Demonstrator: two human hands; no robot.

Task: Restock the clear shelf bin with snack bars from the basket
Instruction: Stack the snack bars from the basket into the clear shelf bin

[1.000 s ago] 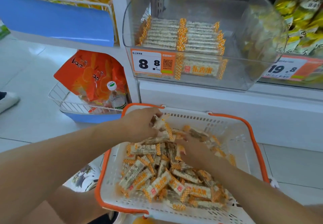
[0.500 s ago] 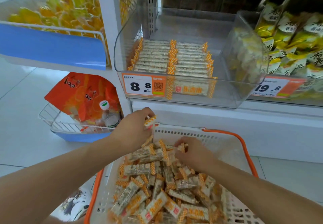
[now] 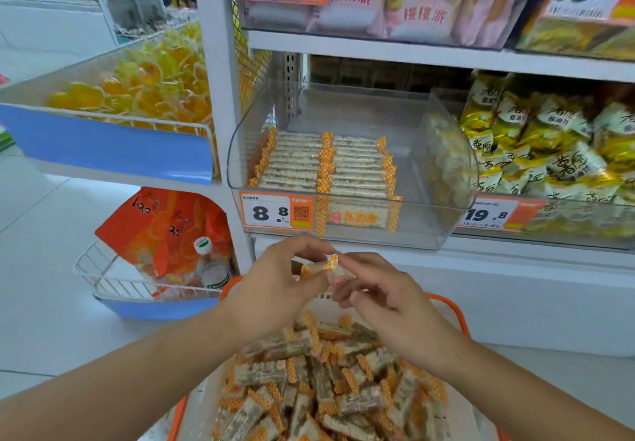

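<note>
Orange-ended snack bar (image 3: 318, 267) sits pinched between both hands: left hand (image 3: 275, 289) and right hand (image 3: 381, 299), fingers curled. Open room lies between them and the clear bin (image 3: 354, 234) rim above the basket (image 3: 457, 317).

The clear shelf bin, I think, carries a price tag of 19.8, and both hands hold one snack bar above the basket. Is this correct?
Not quite. In the head view the clear shelf bin carries the 8.8 tag, not 19.8. The rest holds: the left hand and right hand hold one snack bar above the basket.
</note>
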